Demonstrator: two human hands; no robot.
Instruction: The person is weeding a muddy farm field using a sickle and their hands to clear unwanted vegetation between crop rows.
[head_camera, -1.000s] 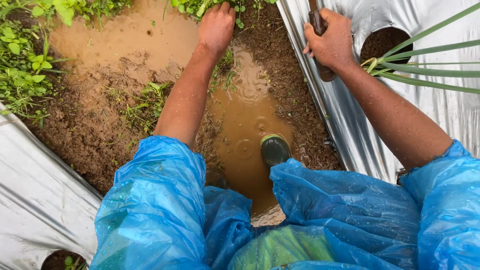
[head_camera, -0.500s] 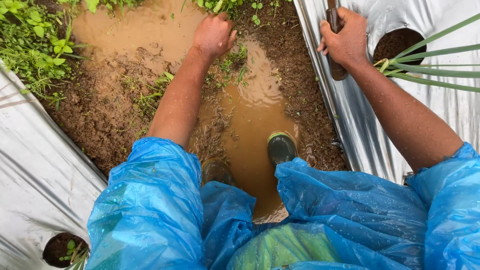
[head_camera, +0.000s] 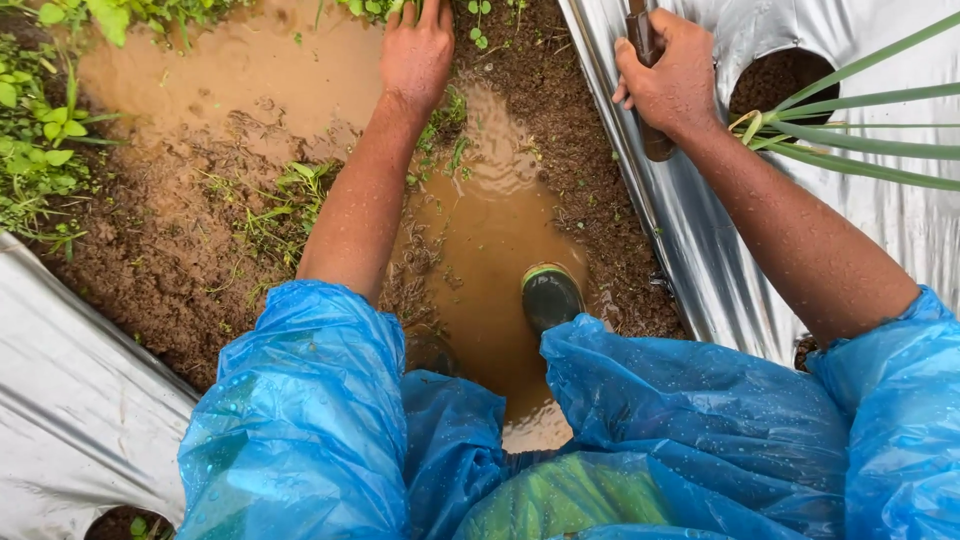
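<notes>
My left hand (head_camera: 418, 50) reaches forward over the muddy furrow, palm down, fingers at small green weeds (head_camera: 385, 8) near the top edge; whether it grips them is hidden. My right hand (head_camera: 672, 80) is closed round the dark wooden handle of a tool (head_camera: 652, 130), held upright over the silver mulch sheet (head_camera: 700, 260). The tool's head is out of frame. Both arms wear blue plastic rain sleeves (head_camera: 300, 410).
A brown puddle (head_camera: 490, 250) fills the furrow, with my dark boot toe (head_camera: 550, 295) in it. A planting hole (head_camera: 775, 80) in the right sheet holds a plant with long green leaves (head_camera: 860, 130). Another silver sheet (head_camera: 70, 400) lies at lower left. Weeds (head_camera: 40, 150) line the left.
The view has shifted so both hands sit nearer the top edge. My left hand has reached further forward to the weeds. The right hand keeps its hold on the handle.
</notes>
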